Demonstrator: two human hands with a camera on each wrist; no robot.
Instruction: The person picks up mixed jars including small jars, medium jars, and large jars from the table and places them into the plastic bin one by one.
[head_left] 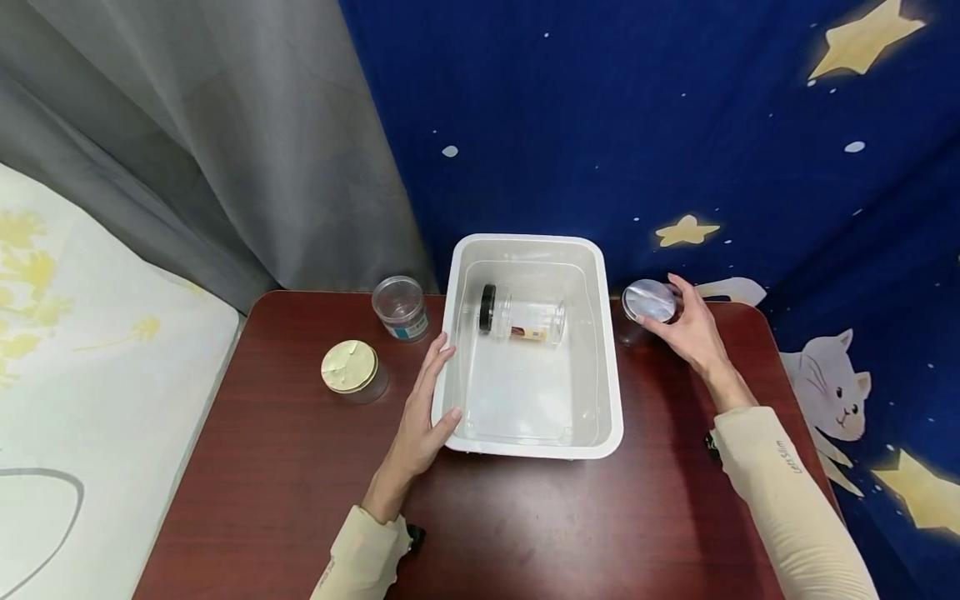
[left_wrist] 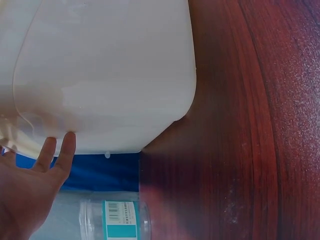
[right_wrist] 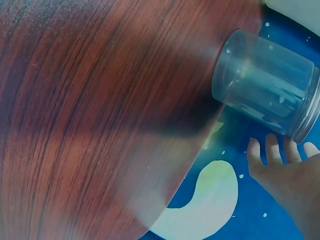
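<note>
A: On the dark red counter [head_left: 525,517], the white tub [head_left: 611,392] sits dead centre, and the left hand [head_left: 423,417] lies flat against its left wall, fingers [left_wrist: 65,147] straight and relaxed, gripping nothing.

B: Over on the right, the right hand [head_left: 693,329] is at the silver-lidded jar [head_left: 648,302], just beside the tub's right wall near the far edge of the counter. The fingers reach round the lid's rim, touching it. From the wrist view the fingertips [right_wrist: 272,150] sit at the lid end of the clear jar, loosely spread; a firm grip, I cannot tell.

A: Inside the tub, a black-lidded jar [head_left: 525,318] lies on its side, cap pointing left.

B: And left of the tub, two more stand upright: an open clear jar [head_left: 401,307] with a teal label, close to the tub's far-left corner, and a gold-lidded jar [head_left: 351,369] nearer the counter's left side.
</note>
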